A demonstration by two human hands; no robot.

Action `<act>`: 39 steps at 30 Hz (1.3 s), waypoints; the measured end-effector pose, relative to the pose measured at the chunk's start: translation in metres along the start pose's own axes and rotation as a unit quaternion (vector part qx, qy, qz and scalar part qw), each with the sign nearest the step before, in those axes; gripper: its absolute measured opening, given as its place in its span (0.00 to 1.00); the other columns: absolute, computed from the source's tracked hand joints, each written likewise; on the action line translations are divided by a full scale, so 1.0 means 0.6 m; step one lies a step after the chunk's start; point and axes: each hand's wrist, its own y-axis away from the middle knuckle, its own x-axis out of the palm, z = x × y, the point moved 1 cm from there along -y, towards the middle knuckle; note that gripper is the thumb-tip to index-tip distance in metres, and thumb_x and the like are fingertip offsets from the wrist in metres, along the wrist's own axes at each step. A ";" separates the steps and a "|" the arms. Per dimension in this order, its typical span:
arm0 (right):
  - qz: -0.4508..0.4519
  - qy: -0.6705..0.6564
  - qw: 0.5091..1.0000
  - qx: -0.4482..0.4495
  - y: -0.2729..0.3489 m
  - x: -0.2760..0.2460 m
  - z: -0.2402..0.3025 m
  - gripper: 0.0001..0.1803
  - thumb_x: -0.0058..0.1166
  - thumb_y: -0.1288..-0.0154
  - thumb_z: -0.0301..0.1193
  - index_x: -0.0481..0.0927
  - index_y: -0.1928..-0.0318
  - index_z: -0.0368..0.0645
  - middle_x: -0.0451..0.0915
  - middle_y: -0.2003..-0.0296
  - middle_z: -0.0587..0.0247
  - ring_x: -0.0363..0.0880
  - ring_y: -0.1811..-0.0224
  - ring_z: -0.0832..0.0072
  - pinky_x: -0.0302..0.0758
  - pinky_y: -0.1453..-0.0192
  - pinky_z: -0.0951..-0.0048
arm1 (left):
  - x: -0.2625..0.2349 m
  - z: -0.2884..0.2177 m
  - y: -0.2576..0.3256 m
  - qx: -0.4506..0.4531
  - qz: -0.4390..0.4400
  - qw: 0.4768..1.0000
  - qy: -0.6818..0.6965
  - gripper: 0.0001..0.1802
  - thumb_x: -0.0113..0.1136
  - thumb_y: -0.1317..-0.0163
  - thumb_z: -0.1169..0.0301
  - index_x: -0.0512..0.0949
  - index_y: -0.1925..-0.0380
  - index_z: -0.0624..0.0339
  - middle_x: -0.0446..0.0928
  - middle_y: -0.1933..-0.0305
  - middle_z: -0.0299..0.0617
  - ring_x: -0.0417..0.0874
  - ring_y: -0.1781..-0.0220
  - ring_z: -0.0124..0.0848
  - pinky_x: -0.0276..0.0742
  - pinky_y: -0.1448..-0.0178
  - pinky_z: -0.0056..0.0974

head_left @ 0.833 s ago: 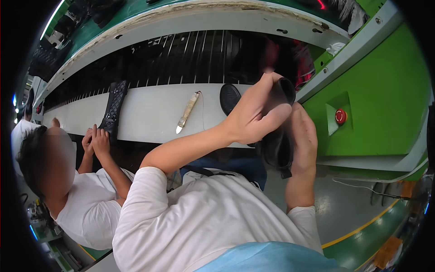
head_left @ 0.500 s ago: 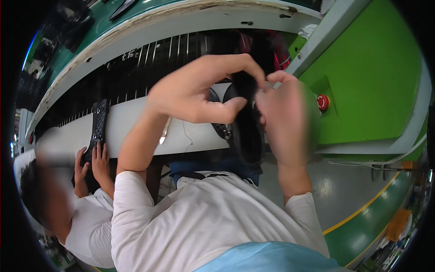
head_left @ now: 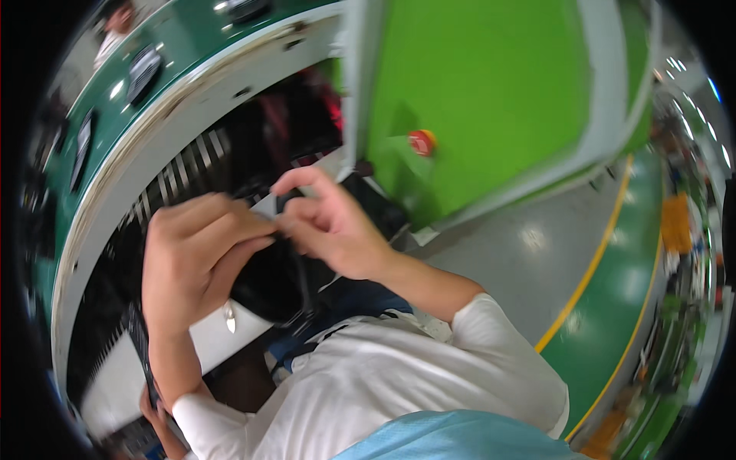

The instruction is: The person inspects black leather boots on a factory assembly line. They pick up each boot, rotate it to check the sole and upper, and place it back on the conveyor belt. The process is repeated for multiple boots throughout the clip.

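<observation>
Over the white bench, both my hands meet at a black shoe with a thin strap and a buckle, dark and partly hidden by my fingers. My left hand has its fingers pinched together at the shoe's upper end. Pressed close to them, my right hand is closed with thumb and fingers curled at the same spot, its index finger bent up. Just what part lies between the fingertips is too small and blurred to make out.
A small blade-like tool lies on the bench. A co-worker's hand is by a long black strip. To the right stands a green machine panel with a red button. Black shoes rest on the green conveyor.
My view has turned right, so the green panel fills more of it. My hands have drawn together, the left from a wide curl to a pinch, and the shoe now sits lower and tilted.
</observation>
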 end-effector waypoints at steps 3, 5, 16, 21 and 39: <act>0.025 0.023 0.999 -0.008 -0.001 0.001 0.010 0.20 0.60 0.12 0.26 0.67 0.30 0.44 0.76 0.68 0.73 0.74 0.68 0.86 0.70 0.65 0.77 | 0.007 -0.005 0.004 0.039 -0.050 0.998 0.001 0.13 0.81 0.48 0.80 0.88 0.62 0.65 0.90 0.60 0.46 0.95 0.58 0.45 0.91 0.52 0.43; 0.030 0.068 0.997 0.007 0.004 -0.018 -0.007 0.19 0.60 0.12 0.26 0.68 0.31 0.44 0.75 0.70 0.73 0.74 0.69 0.86 0.71 0.64 0.77 | 0.012 0.002 0.009 0.039 -0.063 0.997 0.025 0.13 0.80 0.47 0.82 0.88 0.61 0.65 0.91 0.59 0.47 0.95 0.57 0.45 0.90 0.52 0.41; -0.098 0.265 0.959 0.004 0.079 -0.144 -0.167 0.16 0.65 0.15 0.30 0.74 0.37 0.43 0.83 0.67 0.69 0.79 0.66 0.80 0.76 0.59 0.70 | 0.067 -0.062 0.025 0.092 -0.094 0.985 0.111 0.15 0.79 0.52 0.82 0.88 0.63 0.64 0.90 0.64 0.46 0.96 0.58 0.46 0.91 0.55 0.41; -0.101 0.198 0.975 -0.009 0.071 -0.164 -0.199 0.23 0.60 0.11 0.37 0.76 0.26 0.42 0.85 0.42 0.60 0.83 0.37 0.76 0.79 0.31 0.68 | 0.139 -0.150 0.040 0.156 -0.066 0.981 0.091 0.21 0.73 0.61 0.74 0.92 0.61 0.61 0.87 0.60 0.39 0.95 0.56 0.42 0.91 0.58 0.40; -0.147 0.138 0.975 0.097 0.050 -0.110 -0.174 0.51 0.75 0.27 0.60 0.71 0.21 0.35 0.84 0.35 0.52 0.83 0.32 0.68 0.78 0.27 0.63 | 0.077 0.010 0.240 0.035 -0.189 0.890 0.414 0.09 0.72 0.33 0.76 0.83 0.56 0.66 0.79 0.57 0.50 0.86 0.57 0.46 0.86 0.53 0.50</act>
